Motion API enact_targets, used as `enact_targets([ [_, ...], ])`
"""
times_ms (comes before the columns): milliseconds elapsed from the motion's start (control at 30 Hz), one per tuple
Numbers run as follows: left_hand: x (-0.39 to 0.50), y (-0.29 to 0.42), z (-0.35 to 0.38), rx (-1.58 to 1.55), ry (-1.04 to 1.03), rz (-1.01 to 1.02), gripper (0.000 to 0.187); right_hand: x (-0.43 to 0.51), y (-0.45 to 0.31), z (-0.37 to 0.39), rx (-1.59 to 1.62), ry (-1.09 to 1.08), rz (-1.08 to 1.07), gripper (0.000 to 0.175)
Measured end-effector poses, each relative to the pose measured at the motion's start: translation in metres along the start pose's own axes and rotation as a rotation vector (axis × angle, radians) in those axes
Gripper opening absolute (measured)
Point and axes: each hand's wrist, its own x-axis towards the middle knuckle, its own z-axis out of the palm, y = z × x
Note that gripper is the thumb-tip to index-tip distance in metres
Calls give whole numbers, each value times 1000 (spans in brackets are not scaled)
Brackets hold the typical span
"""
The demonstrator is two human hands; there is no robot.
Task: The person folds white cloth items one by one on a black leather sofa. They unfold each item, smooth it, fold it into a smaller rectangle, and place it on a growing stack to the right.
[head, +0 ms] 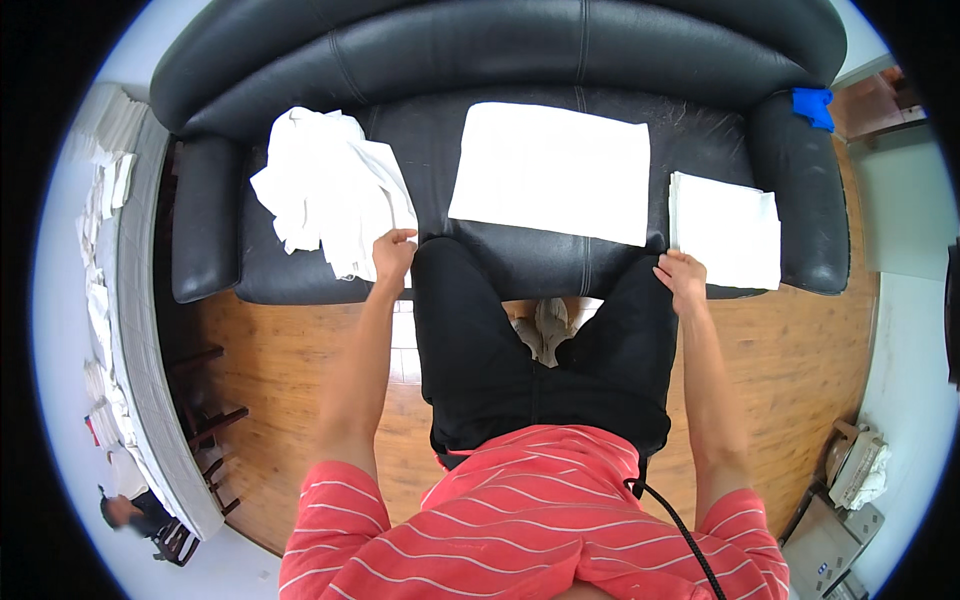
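A heap of loose white cloth point(315, 180) lies on the left of a black leather sofa point(517, 255). My left hand point(394, 259) is at the heap's front right edge, its fingers curled against the fabric; whether they grip it is not clear. A flat white cloth rectangle point(551, 172) lies on the middle of the seat, apart from both hands. To its right is a stack of folded white cloths point(724, 232). My right hand point(684, 277) is by the stack's near left corner, fingers bent; a hold on it cannot be made out.
A blue cloth point(814, 109) hangs over the right armrest point(799, 202). At far left, a long padded table point(139, 300) carries white cloth piles, with a person point(131, 514) at its near end. Boxes point(821, 540) stand at lower right on the wooden floor point(780, 360).
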Motion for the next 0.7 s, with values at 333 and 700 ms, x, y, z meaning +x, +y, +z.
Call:
enact_targets([
  [333, 6, 44, 121, 290, 280, 642, 29, 9, 46, 50, 62, -5, -142, 16],
  [700, -39, 37, 142, 867, -442, 306, 16, 15, 79, 149, 385, 2, 295, 33],
])
